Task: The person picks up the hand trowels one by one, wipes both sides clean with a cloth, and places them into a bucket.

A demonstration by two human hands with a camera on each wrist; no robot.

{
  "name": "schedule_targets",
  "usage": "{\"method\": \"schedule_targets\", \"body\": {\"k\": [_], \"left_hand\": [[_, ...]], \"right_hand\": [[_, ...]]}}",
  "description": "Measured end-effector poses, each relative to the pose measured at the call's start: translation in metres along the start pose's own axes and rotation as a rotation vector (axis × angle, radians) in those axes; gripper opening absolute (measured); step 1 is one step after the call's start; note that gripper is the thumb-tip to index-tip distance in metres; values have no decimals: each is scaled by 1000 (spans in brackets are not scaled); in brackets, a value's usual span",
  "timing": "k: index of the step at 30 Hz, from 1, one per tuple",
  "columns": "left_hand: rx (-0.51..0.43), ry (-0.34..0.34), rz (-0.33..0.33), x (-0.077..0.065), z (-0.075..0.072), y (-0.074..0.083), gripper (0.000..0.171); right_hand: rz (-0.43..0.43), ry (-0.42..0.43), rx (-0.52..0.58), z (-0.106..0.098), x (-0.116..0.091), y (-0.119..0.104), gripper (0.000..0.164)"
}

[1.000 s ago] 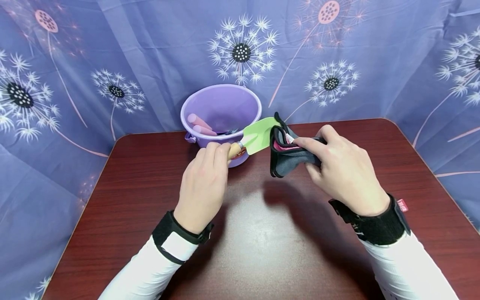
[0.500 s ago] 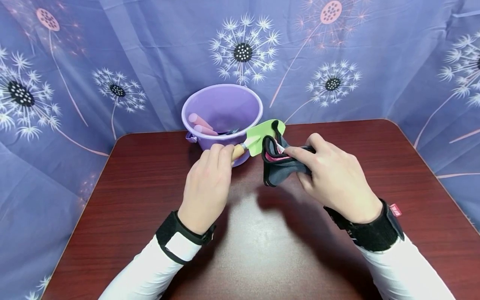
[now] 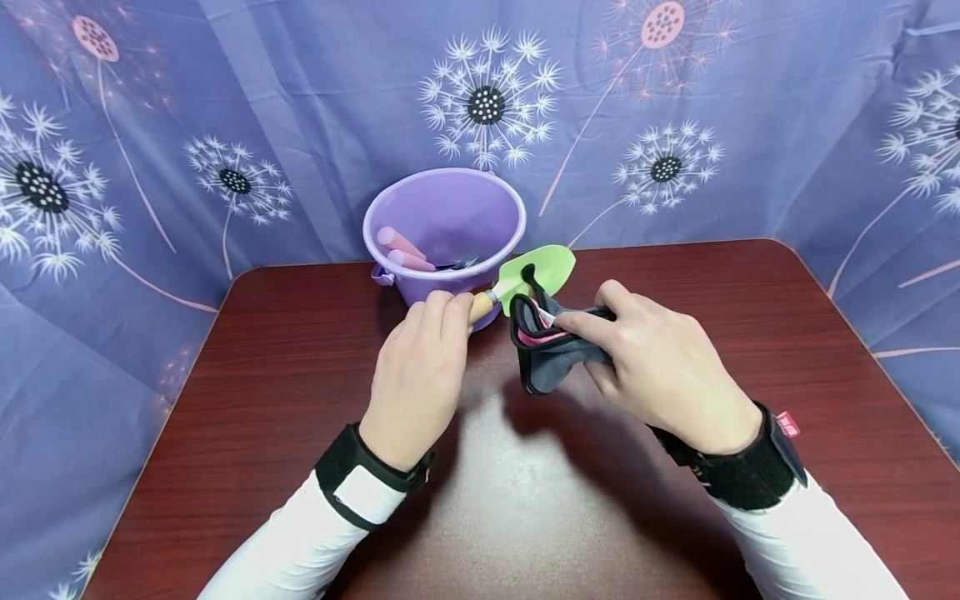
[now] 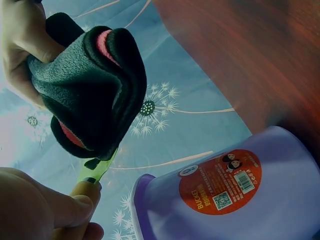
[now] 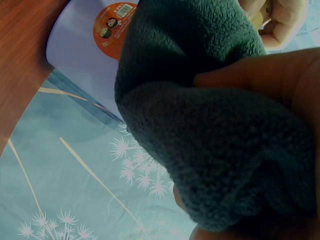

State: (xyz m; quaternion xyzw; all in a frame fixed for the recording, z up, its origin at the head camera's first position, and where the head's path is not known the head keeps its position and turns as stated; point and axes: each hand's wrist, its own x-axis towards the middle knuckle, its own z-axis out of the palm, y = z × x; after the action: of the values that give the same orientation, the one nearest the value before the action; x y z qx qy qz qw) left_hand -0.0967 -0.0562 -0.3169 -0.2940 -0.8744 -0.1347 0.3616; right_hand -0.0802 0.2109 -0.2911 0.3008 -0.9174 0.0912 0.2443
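My left hand (image 3: 420, 375) grips the wooden handle of a small garden trowel (image 3: 553, 263) with a light green blade, held above the table and pointing right. My right hand (image 3: 663, 367) pinches a folded grey cloth (image 3: 558, 362) with black edging, a pink inner side and a white tag. In the head view the cloth overlaps the near part of the blade, close to the handle. From the left wrist, the cloth (image 4: 80, 90) hides most of the blade. Fuzzy grey cloth (image 5: 215, 135) fills the middle of the right wrist view between my thumb and fingers.
Behind the trowel, a purple bucket (image 3: 465, 204) stands at the table's back edge. Inside it lean two pink rods (image 3: 401, 242) beside some dark metal pieces. An orange label (image 4: 220, 182) is on its side. A blue dandelion-print curtain (image 3: 322, 125) hangs behind the dark red table (image 3: 285, 400).
My right hand has moved left and toward me with the cloth, from the blade's tip to its handle end, uncovering the tip. The trowel has shifted slightly right and down.
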Motion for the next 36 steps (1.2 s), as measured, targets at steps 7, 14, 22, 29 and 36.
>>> {"method": "schedule_targets", "body": {"k": [7,14,22,29,36], "left_hand": [[-6,-30,13,0,-1,0,20],[-22,-40,32,-1,1,-1,17],[-100,-62,18,-1,-1,-2,15],[-115,-66,21,-1,-2,-2,18],[-102,-76,16,-1,-5,-2,18]], "right_hand": [[-26,-46,26,-4,1,0,51],[-66,6,46,-8,2,7,48],[-103,113,42,-9,5,17,51],[-70,179,22,-7,5,19,55],[-3,227,-6,-9,4,23,55]]}}
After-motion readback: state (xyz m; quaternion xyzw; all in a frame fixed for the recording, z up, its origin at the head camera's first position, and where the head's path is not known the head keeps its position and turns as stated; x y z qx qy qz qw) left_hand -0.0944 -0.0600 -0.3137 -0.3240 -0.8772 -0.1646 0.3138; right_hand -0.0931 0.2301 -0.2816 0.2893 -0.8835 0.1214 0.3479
